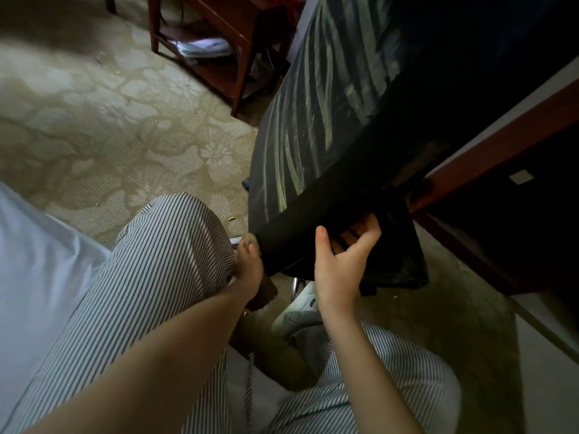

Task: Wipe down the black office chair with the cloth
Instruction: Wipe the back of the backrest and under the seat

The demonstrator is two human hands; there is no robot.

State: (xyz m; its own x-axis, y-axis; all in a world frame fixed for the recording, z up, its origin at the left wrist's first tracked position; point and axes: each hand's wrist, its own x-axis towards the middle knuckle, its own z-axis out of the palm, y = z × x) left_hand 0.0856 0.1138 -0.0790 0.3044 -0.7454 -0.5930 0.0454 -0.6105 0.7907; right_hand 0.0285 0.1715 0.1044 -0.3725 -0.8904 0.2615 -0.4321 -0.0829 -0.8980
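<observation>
Striped trousers (163,270) fill the lower frame, and both bare forearms reach up over them toward the centre. The right hand (340,264) grips the black office chair (332,126): its fingers (360,228) hook under the chair's lower edge and the thumb stands against the dark face. Just left of it, the left hand (249,266) closes its fingertips on a small olive-grey wad, apparently the cloth (250,240), pressed to the chair's lower left corner. The chair slants from centre to upper right, streaked with pale smears. A wooden bench (501,142) crowds its right side. Patterned carpet (103,120) spreads at left, and a wooden side table (219,48) with papers (203,47) on its lower shelf stands at upper centre.
</observation>
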